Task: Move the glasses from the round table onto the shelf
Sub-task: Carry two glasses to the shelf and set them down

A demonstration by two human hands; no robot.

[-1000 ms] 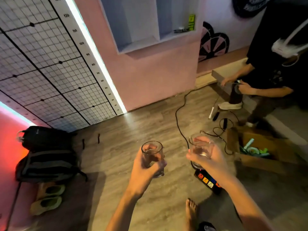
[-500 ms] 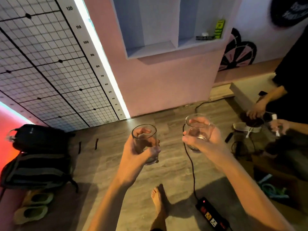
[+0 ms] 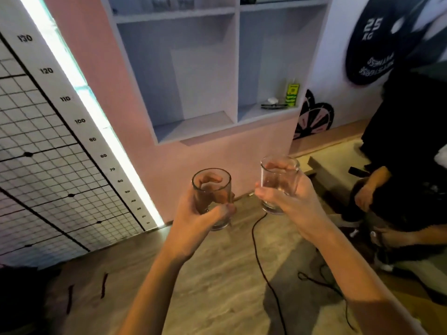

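I hold two clear drinking glasses upright in front of me. My left hand (image 3: 198, 213) wraps around the left glass (image 3: 211, 187). My right hand (image 3: 294, 204) grips the right glass (image 3: 279, 176), held slightly higher. Both are below and in front of the white wall shelf (image 3: 193, 126), set into a pink wall. Its lower left compartment is bare; the lower right one holds a small green carton (image 3: 292, 95) and small items. Several glasses (image 3: 173, 2) stand blurred on the top shelf board. The round table is out of view.
A person in black (image 3: 406, 151) crouches at the right beside a low wooden step (image 3: 338, 163). A black cable (image 3: 263, 262) runs across the wood floor. A lit height-scale strip (image 3: 96, 122) and wire grid panel (image 3: 41, 170) fill the left wall.
I have come closer to the shelf and my view has tilted up. Both glasses rose with my hands and now sit just below the shelf's lower edge.
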